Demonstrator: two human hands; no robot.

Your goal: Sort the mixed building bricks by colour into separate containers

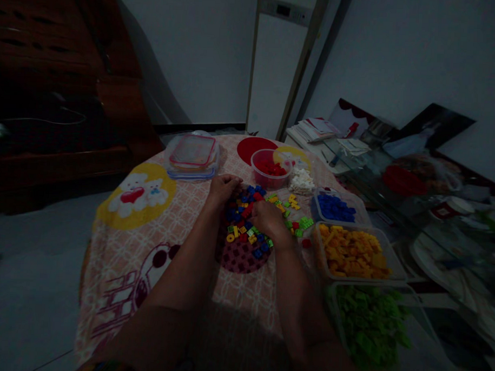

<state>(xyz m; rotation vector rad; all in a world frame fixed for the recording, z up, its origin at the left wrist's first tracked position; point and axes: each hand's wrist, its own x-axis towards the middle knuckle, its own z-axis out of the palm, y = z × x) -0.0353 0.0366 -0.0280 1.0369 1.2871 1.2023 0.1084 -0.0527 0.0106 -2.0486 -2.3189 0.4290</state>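
Mixed toy bricks in red, blue, yellow and green (241, 228) lie loose in the middle of the patterned tablecloth. My left hand (225, 189) is at the upper left edge of this pile, its fingers curled together; what they hold, if anything, is too dark and small to make out. My right hand (267, 217) reaches into the pile from the right, with fingers closed and pointing down beside red bricks; its fingertips are partly hidden. Behind the pile stands a round clear tub of red bricks (271, 169), with a heap of white bricks (302, 181) to its right.
Along the right edge stand clear boxes of blue bricks (335, 207), yellow bricks (354, 253) and green bricks (368, 325). Stacked lidded containers (193, 156) sit at the back left. A glass table with dishes and a red bowl (404, 180) is farther right.
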